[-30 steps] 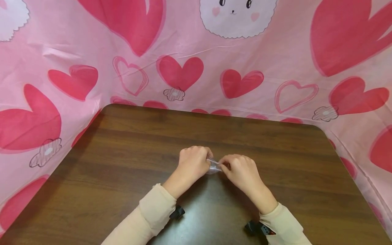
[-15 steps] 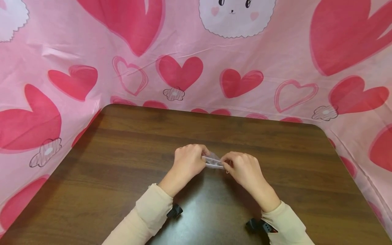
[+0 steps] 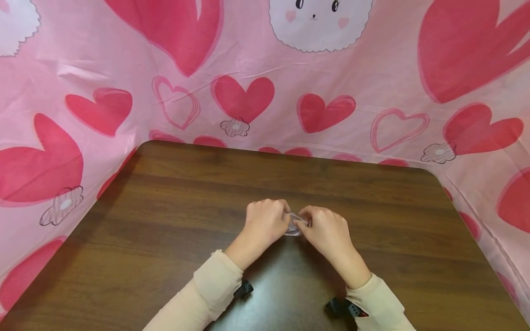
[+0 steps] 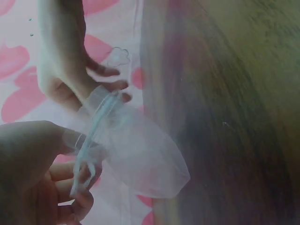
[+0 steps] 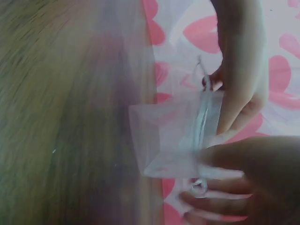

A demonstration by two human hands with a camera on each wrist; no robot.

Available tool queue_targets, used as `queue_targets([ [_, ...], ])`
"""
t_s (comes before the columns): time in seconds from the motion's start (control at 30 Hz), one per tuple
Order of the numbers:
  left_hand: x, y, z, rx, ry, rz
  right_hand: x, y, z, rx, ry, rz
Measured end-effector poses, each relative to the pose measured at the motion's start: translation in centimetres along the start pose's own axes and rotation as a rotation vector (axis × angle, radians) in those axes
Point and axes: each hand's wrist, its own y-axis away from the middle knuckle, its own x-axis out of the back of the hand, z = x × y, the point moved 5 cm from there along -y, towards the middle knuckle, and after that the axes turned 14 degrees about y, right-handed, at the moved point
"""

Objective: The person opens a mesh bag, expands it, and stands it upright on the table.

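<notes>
Sheer pouch [image 4: 140, 159]: white organza drawstring bag, held just above desk [image 3: 165, 220] between both hands
Left hand [image 3: 265, 223]: pinches one side of mouth
Right hand [image 3: 325, 230]: pinches opposite side, drawstring [image 4: 96, 126] there
Why: opposed grips suit working the mouth

bare table [image 3: 165, 220] all round hands, pink backdrop [image 3: 372, 82] walls 3 sides

Sheer white pouch [image 5: 171, 140] pinched at drawstring top by both hands, right hand [image 5: 253, 168] nearest, above wooden table [image 5: 61, 117].
</notes>
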Motion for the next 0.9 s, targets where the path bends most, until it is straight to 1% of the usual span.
queue_targets([
  [0.1,-0.1,-0.1,-0.3,0.041,0.006,0.006,-0.4,0.1,0.1,-0.048,-0.002,-0.103],
  [0.17,-0.1,-0.1,-0.7,0.073,0.023,0.005,-0.5,0.1,0.1,-0.060,-0.008,-0.136],
  [0.3,0.1,-0.2,-1.6,0.129,0.063,-0.019,-0.5,0.2,0.3,-0.068,-0.027,-0.145],
  [0.43,0.5,-0.4,-2.5,0.164,0.068,-0.038,-0.5,0.1,0.5,-0.075,-0.047,-0.148],
  [0.5,0.7,-0.4,-2.7,0.172,0.067,-0.037,-0.5,0.1,0.5,-0.078,-0.054,-0.153],
  [0.63,0.6,-0.4,-2.7,0.159,0.082,-0.031,-0.5,0.1,0.7,-0.075,-0.062,-0.142],
  [0.83,0.6,-0.2,-1.8,0.085,0.104,0.039,-0.5,0.2,0.8,-0.075,-0.094,-0.049],
  [0.9,0.6,-0.2,-1.5,0.068,0.111,0.052,-0.6,0.2,0.8,-0.073,-0.101,-0.030],
])
